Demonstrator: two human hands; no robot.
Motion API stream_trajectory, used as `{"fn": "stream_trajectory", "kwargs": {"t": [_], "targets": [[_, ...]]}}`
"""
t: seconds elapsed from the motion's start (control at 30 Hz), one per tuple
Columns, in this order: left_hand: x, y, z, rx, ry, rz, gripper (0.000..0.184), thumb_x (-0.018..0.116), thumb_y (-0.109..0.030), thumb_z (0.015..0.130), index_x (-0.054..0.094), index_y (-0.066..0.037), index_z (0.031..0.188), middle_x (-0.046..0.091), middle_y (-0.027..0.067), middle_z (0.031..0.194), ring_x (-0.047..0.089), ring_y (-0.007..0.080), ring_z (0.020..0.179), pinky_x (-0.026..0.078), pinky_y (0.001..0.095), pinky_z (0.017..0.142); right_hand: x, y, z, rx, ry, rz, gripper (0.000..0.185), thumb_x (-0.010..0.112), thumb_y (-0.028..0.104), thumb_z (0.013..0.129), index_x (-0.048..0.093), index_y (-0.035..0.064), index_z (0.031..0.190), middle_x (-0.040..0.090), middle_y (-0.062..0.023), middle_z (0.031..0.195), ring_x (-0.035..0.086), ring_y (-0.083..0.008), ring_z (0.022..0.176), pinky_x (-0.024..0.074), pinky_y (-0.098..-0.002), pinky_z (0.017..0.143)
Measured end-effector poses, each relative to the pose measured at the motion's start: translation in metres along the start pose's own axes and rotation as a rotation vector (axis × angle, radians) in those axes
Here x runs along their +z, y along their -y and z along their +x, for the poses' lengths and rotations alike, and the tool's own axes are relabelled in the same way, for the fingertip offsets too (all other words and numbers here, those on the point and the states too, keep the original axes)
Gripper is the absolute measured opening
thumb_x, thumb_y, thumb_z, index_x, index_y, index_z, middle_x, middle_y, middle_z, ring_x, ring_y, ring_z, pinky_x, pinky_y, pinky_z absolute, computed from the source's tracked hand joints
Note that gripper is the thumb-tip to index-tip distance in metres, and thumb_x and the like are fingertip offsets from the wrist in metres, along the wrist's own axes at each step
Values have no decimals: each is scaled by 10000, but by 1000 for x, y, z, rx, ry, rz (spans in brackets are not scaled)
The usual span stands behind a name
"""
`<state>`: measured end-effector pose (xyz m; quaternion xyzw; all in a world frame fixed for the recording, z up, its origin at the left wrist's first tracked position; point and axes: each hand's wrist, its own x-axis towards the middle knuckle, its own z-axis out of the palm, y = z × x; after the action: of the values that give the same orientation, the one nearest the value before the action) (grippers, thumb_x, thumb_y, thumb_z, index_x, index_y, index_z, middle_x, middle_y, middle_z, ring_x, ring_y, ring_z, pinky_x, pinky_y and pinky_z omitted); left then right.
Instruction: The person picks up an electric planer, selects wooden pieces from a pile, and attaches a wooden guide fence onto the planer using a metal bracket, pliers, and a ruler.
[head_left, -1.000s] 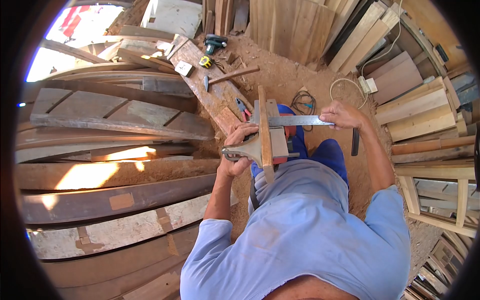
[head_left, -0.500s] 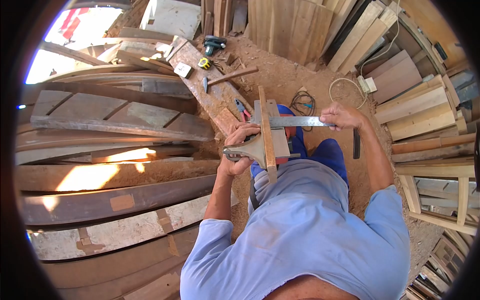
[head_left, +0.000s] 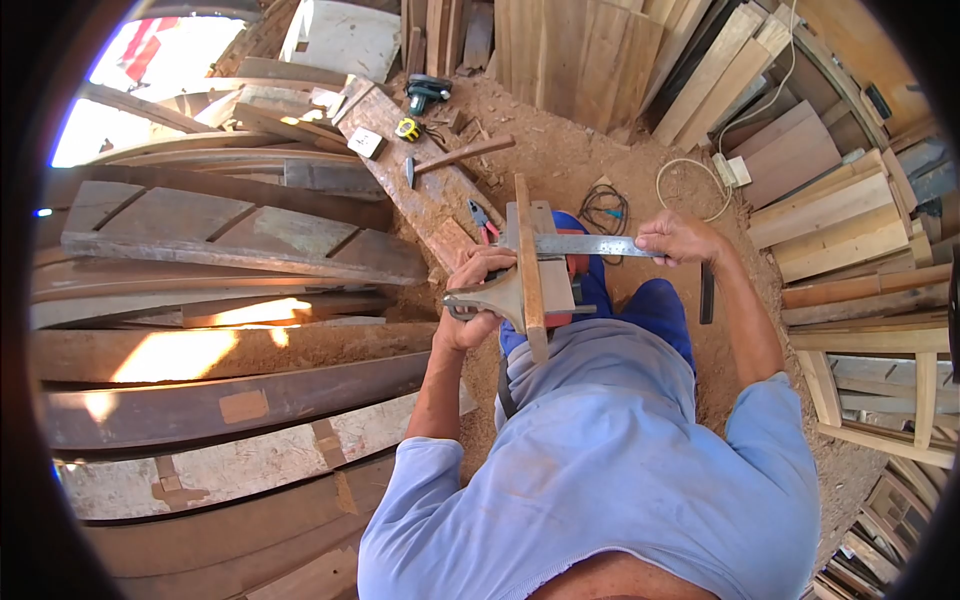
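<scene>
My left hand (head_left: 474, 300) is closed around a beige tapered piece (head_left: 497, 296) with a grey looped end. This piece adjoins a flat metal plate (head_left: 557, 285) with red parts showing below it, at my lap; its kind is unclear. A narrow wooden strip (head_left: 531, 275) stretches lengthwise across the plate. In my right hand (head_left: 685, 238) is a try square, its steel blade (head_left: 590, 245) pointing left to the strip. The square's black stock (head_left: 707, 295) sticks out below my wrist. My fist hides where blade and stock meet.
A sawdust-covered plank (head_left: 405, 175) ahead on the left carries pliers (head_left: 482, 215), a hammer (head_left: 460, 155), a yellow tape measure (head_left: 408, 129) and a dark green power tool (head_left: 428, 91). Stacked boards (head_left: 240, 350) fill the left. Cables (head_left: 605, 208) lie on the ground; timber (head_left: 835, 220) leans at right.
My right hand and the try square have shifted very slightly left. The strip and my left hand have also moved a touch left; both grips stay the same.
</scene>
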<state>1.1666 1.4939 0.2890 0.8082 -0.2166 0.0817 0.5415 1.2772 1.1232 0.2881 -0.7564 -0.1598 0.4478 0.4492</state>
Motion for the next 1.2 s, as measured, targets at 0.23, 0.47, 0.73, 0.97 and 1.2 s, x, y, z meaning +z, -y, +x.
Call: {"fn": "stream_trajectory", "kwargs": {"t": [0.23, 0.47, 0.73, 0.97, 1.2], "targets": [[-2, 2, -4, -53, -40, -39, 665, 665, -501, 617, 666, 4, 1050, 675, 152, 1097, 591, 309, 1057, 379, 408, 992, -2, 8, -6, -7, -86, -32, 319, 576, 315, 1015, 621, 80, 805, 557, 29, 616, 510, -54, 518, 396, -229, 457], [-5, 8, -10, -115, -53, -94, 673, 650, -560, 673, 662, 4, 1040, 663, 147, 1124, 566, 287, 1112, 355, 418, 1012, -2, 9, -12, -31, -136, -103, 335, 589, 312, 999, 622, 61, 779, 546, 13, 604, 520, -81, 518, 414, -273, 476], [-7, 14, -23, -196, -122, -140, 690, 628, -619, 802, 670, 11, 1082, 664, 152, 1191, 559, 279, 1146, 343, 419, 1053, -1, 15, -9, -40, -107, -144, 331, 563, 290, 1001, 614, 55, 773, 534, 9, 596, 513, -83, 511, 414, -279, 466], [-8, 17, -29, -292, -138, -191, 723, 623, -642, 789, 666, 15, 1089, 660, 149, 1194, 554, 279, 1155, 330, 421, 1070, -2, 29, -5, -45, -60, -116, 333, 564, 286, 998, 600, 58, 758, 535, 10, 593, 504, -80, 492, 399, -264, 448], [-11, 18, -23, -155, -71, -109, 735, 642, -632, 723, 660, 15, 1072, 658, 147, 1179, 545, 279, 1139, 334, 422, 1045, 1, 36, -2, -68, -60, -148, 335, 565, 273, 1000, 584, 58, 743, 530, 7, 585, 503, -84, 486, 400, -274, 449]]}}
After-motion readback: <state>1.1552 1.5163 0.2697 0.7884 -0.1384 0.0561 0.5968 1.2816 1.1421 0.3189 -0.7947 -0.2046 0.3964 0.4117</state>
